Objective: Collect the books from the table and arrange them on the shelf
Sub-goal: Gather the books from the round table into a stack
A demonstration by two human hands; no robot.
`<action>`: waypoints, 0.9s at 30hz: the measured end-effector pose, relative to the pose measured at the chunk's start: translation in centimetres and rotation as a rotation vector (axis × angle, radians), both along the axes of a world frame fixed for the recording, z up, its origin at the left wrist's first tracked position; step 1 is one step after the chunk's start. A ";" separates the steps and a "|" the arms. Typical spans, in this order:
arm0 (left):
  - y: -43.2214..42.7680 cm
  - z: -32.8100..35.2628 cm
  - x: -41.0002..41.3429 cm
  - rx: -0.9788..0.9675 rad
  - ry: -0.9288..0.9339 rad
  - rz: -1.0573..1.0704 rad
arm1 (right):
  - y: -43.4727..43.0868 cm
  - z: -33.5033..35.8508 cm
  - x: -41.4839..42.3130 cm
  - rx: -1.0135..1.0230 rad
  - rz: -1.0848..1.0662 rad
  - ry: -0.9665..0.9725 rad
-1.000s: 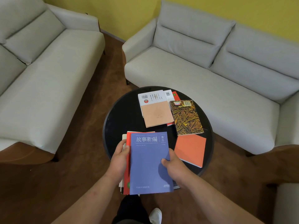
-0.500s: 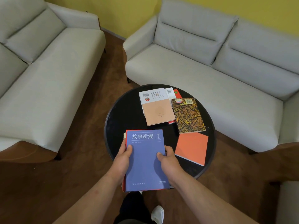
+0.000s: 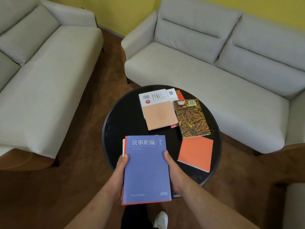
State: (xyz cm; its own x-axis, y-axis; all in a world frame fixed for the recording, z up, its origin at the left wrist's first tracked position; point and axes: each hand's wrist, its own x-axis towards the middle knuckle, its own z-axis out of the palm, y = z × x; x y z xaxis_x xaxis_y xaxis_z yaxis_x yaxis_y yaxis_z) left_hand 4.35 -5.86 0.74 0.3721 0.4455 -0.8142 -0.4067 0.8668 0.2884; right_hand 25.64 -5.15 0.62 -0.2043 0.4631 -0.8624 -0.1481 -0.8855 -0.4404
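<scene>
A small stack of books topped by a blue book sits between my hands over the near edge of the round black table. My left hand grips the stack's left edge, my right hand its right edge, thumbs on the blue cover. A red cover and a cream one show under the blue book. Farther back lie a peach-and-white book, a red book mostly hidden beneath it, a brown patterned book and an orange book.
A grey sofa stands behind the table and another grey sofa to the left, on brown floor. My white shoe shows below the stack. No shelf is in view.
The books under the blue one have been squared up into a neater stack. Both hands shifted from the cover to the stack's side edges.
</scene>
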 end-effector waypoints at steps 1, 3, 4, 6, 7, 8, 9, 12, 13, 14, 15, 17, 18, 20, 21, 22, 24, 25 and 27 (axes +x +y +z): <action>0.1 0.0 0.0 0.004 -0.001 -0.001 | 0.0 -0.1 0.0 -0.005 -0.010 0.029; 0.2 0.0 0.1 0.009 0.000 -0.006 | -0.1 -0.4 -0.1 0.009 -0.043 0.061; 0.3 0.0 0.2 0.007 0.001 -0.009 | -0.1 -0.4 -0.1 0.016 -0.062 0.067; 0.6 0.1 0.6 0.012 0.007 -0.019 | 0.0 -0.7 0.2 0.004 -0.104 0.078; 0.8 -0.2 0.8 0.026 0.007 -0.026 | 0.1 -0.7 0.4 0.005 -0.123 0.081; 1.2 -0.2 1.1 0.041 0.012 -0.040 | 0.2 -0.9 0.6 0.012 -0.137 0.090; 1.6 -0.4 1.3 0.056 0.026 -0.050 | 0.5 -1.0 0.9 0.023 -0.153 0.099; 3.1 -0.7 2.2 0.120 0.061 -0.106 | 1.4 -1.0 1.7 0.042 -0.177 0.093; 3.6 -0.8 2.3 0.161 0.099 -0.148 | 1.8 -1.0 2.1 0.060 -0.163 0.090; 4.3 -0.9 2.3 0.201 0.148 -0.196 | 2.2 -1.0 2.5 0.079 -0.130 0.066; 4.9 -1.1 2.1 0.237 0.201 -0.237 | 2.6 -1.0 3.1 0.110 -0.063 0.021; 6.5 -0.6 1.9 0.274 0.307 -0.254 | 3.9 -0.7 4.8 0.163 0.112 -0.087; 7.5 -0.2 2.0 0.299 0.384 -0.235 | 4.9 -0.2 5.9 0.170 0.160 -0.145; 10.7 0.6 2.4 0.376 0.587 -0.182 | 7.2 1.0 8.3 0.217 0.143 -0.293; 12.7 0.7 2.7 0.408 0.689 -0.165 | 8.5 1.6 9.5 0.264 0.103 -0.389; 15.0 0.5 3.2 0.438 0.749 -0.184 | 9.7 1.8 10.6 0.315 0.058 -0.491; 19.2 -0.3 4.2 0.422 0.744 -0.289 | 11.9 1.9 12.2 0.387 0.004 -0.663; 20.9 -0.7 4.8 0.358 0.714 -0.331 | 12.9 1.5 12.9 0.394 0.033 -0.737; 22.9 -2.0 5.7 0.226 0.641 -0.398 | 14.6 0.4 14.0 0.369 0.136 -0.845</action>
